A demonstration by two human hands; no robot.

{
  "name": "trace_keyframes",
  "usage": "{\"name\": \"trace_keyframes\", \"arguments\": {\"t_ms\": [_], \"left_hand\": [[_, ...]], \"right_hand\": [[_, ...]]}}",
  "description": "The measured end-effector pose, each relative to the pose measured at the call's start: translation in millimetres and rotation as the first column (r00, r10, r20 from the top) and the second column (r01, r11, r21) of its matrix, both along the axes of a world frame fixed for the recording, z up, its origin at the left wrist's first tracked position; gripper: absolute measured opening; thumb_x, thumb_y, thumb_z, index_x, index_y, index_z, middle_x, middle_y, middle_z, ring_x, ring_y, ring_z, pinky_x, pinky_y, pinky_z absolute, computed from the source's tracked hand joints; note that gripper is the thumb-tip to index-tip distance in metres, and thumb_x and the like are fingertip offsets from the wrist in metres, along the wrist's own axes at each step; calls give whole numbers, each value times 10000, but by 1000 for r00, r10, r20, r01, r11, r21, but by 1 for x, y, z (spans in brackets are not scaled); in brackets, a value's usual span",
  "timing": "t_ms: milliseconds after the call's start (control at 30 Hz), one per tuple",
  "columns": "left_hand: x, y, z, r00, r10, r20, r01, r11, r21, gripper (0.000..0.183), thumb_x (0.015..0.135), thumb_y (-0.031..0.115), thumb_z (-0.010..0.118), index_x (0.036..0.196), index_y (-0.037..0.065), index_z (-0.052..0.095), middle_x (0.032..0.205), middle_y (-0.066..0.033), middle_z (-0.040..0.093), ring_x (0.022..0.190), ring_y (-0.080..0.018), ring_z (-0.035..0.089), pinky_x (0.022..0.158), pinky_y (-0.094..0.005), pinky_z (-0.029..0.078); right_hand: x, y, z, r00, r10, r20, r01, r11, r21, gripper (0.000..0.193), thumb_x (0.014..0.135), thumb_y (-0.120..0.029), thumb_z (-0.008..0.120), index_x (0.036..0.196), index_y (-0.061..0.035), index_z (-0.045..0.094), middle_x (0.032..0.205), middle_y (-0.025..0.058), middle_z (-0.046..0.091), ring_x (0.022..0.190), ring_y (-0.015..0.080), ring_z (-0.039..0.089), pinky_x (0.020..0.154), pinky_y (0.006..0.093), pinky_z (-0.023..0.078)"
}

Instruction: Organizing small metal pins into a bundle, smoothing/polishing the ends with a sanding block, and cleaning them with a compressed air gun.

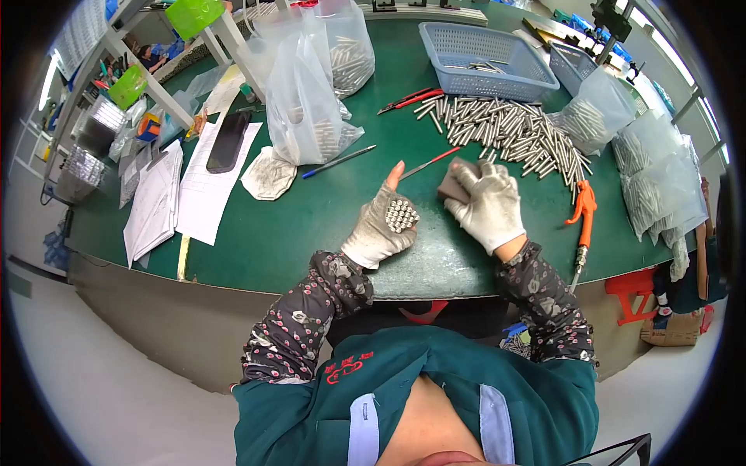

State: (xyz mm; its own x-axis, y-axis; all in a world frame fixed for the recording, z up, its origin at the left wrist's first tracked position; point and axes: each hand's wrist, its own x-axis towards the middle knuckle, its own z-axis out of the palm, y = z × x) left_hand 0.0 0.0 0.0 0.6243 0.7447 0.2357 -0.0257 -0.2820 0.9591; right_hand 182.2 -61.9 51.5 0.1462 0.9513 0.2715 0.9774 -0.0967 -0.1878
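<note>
My left hand [373, 237], in a whitish glove, is closed around a bundle of short metal pins [402, 217] with their round ends facing up; the thumb sticks out. To its right, my gloved right hand [495, 203] grips a grey-brown block [449, 188] just above or on the green table; I cannot tell which. Beyond the right hand spreads a heap of loose metal pins [517, 128]. A slim red-handled tool [431, 163] lies between the hands, its far end near the block.
A blue basket [466, 83] stands behind the heap. Bags of pins [649, 182] line the right side, and plastic bags [299, 116] stand back left. An orange air gun [585, 206] lies at right. Pen [339, 161], crumpled cloth [270, 174], phone [228, 142] and papers [203, 198] lie left.
</note>
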Motion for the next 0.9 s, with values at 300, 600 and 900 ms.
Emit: {"name": "trace_keyframes", "arguments": {"t_ms": [300, 600, 900], "left_hand": [[-4, 2, -5, 999, -27, 19, 29, 997, -70, 1075, 572, -79, 687, 1401, 145, 39, 854, -2, 538, 747, -88, 527, 697, -207, 442], [-8, 5, -14, 993, 38, -108, -21, 988, 155, 1223, 546, 31, 790, 1376, 103, -105, 982, -68, 563, 884, -158, 554, 789, -259, 448], [-19, 4, -1, 889, 170, -425, 57, 880, 472, 993, 469, 293, 815, 1281, 40, 304, 1005, -45, 585, 1026, -206, 529, 1053, -473, 126]], "right_hand": [[-30, 3, -10, 754, 261, -603, -357, 933, -42, 561, 701, -393, 650, 1135, -66, 510, 751, 149, 602, 712, 317, 596, 633, 379, 467], [-29, 5, -26, 622, 338, -706, -458, 889, 23, 478, 768, -243, 641, 1177, -42, 496, 921, 162, 619, 837, 220, 614, 731, 301, 464], [-29, 4, -18, 650, 329, -685, -457, 890, -6, 436, 772, -266, 633, 1114, -20, 522, 865, 187, 606, 798, 282, 607, 698, 333, 466]]}}
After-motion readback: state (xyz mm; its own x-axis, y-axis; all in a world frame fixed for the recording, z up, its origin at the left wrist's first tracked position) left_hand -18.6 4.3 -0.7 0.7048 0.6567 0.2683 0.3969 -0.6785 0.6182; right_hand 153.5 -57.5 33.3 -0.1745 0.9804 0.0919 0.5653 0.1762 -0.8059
